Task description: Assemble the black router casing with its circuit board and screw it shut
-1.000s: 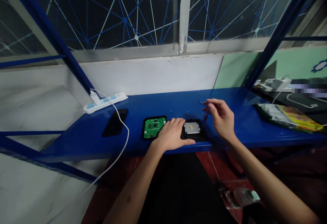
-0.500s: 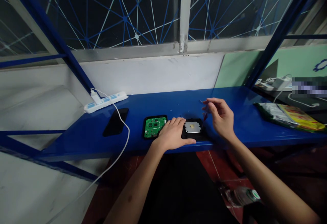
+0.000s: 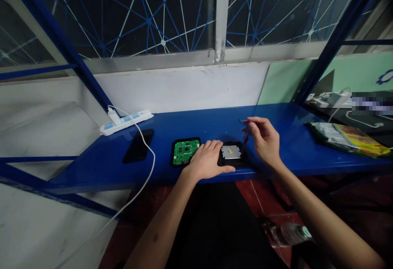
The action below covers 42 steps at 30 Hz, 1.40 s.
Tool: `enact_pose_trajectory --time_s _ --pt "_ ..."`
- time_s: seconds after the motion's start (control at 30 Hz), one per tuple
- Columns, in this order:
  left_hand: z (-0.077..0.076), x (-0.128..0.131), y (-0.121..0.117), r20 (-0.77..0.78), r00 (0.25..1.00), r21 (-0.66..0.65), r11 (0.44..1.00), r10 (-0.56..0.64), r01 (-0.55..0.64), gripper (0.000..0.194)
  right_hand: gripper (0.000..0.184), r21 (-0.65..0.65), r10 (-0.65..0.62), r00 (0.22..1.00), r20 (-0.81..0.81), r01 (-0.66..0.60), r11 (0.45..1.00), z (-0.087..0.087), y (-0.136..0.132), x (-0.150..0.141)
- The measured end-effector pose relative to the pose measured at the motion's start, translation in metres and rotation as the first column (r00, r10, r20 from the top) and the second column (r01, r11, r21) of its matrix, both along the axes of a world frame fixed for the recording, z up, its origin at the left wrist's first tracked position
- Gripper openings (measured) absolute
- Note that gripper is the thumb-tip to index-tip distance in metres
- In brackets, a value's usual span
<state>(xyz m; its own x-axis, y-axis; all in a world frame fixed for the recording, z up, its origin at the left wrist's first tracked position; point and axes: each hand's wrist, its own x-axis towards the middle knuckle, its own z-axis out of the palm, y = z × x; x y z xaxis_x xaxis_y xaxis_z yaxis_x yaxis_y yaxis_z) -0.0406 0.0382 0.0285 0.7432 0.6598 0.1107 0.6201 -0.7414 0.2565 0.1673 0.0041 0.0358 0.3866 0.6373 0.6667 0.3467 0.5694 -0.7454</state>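
My left hand lies palm down between two halves of a small device, its fingers stretched out and its thumb along the front of the black case half. In that half sits a silver metal plate with a small tan pad on it. To the left is the other black half with a green circuit board, its right edge partly behind my left hand. My right hand pinches a thin screwdriver held upright, its tip down at the right edge of the metal plate. The exact tip contact is too small to tell.
A black phone lies on the blue table, crossed by a white cable from a power strip. Tiny bits lie behind the device. A shiny packet rests at right. A plastic bottle is below the table edge.
Hardly anything differs. Both hands keep their places, with the screwdriver still at the plate's right edge; the whole view shifts very slightly.
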Motion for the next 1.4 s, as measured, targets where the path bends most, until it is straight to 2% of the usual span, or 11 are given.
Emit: enact_pose_trajectory --time_s 0.53,0.77,1.07,1.3,1.4 --pt "-0.0013 -0.0002 0.0005 0.009 1.000 0.005 1.000 -0.003 0.003 0.092 0.017 0.014 -0.004 1.000 -0.024 0.004 1.000 0.0019 -0.0036 -0.0028" --pt "-0.0003 0.0005 0.0002 0.000 1.000 0.008 1.000 0.000 0.000 0.093 0.017 0.040 -0.012 1.000 0.012 0.011 0.999 0.0015 -0.0018 -0.0025" --pt "-0.0008 0.0007 -0.0003 0.012 1.000 -0.010 1.000 0.002 -0.002 0.092 0.014 0.042 0.026 1.000 0.014 -0.026 0.999 0.0021 -0.0039 -0.0053" --pt "0.0005 0.0010 -0.0009 0.040 0.999 0.003 1.000 -0.007 0.007 0.088 0.015 0.033 0.054 0.995 0.084 -0.057 0.998 0.0013 -0.0048 -0.0059" --pt "0.0013 0.0012 -0.0011 0.038 0.999 0.002 1.000 -0.008 0.008 0.087 0.013 0.075 0.011 0.991 0.131 -0.021 0.997 0.0013 -0.0035 -0.0039"
